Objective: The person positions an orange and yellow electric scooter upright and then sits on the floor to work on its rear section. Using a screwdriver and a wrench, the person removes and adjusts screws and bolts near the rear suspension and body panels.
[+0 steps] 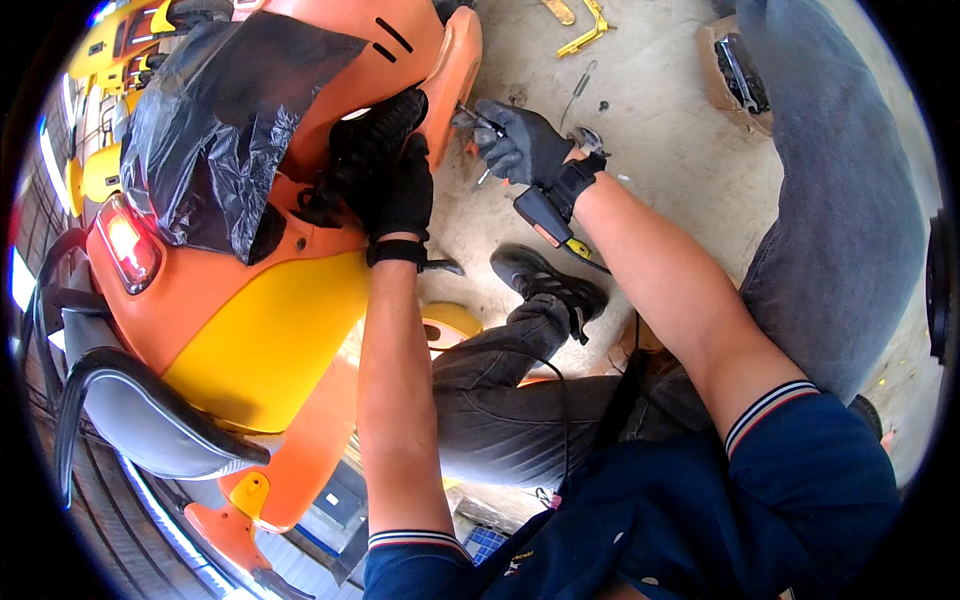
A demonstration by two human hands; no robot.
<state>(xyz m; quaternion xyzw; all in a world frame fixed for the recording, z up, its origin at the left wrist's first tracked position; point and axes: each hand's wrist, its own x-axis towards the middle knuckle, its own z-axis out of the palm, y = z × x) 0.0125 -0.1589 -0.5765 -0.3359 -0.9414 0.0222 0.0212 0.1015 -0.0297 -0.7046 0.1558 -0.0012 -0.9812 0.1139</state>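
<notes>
An orange and yellow ride-on vehicle [270, 330] with a lit red lamp fills the left side. My left hand [398, 195], in a black glove, curls around a dark part [365, 145] by the orange body panel; the fingertips are partly hidden. To its right, my right hand [525, 143], in a grey glove, is closed around a thin metal tool [484, 179] whose exact kind I cannot make out. The tool's end comes close to the lower edge of the orange panel [455, 75]. A black plastic bag [225, 120] drapes over the vehicle.
On the concrete floor lie a thin metal spring-like piece [580, 80], a small dark piece [604, 105] and a yellow bracket [582, 40]. A cardboard box [715, 75] holds a wrench [738, 75] and dark hardware. My shoe [550, 285] rests below my hands. More yellow vehicles [103, 170] stand at far left.
</notes>
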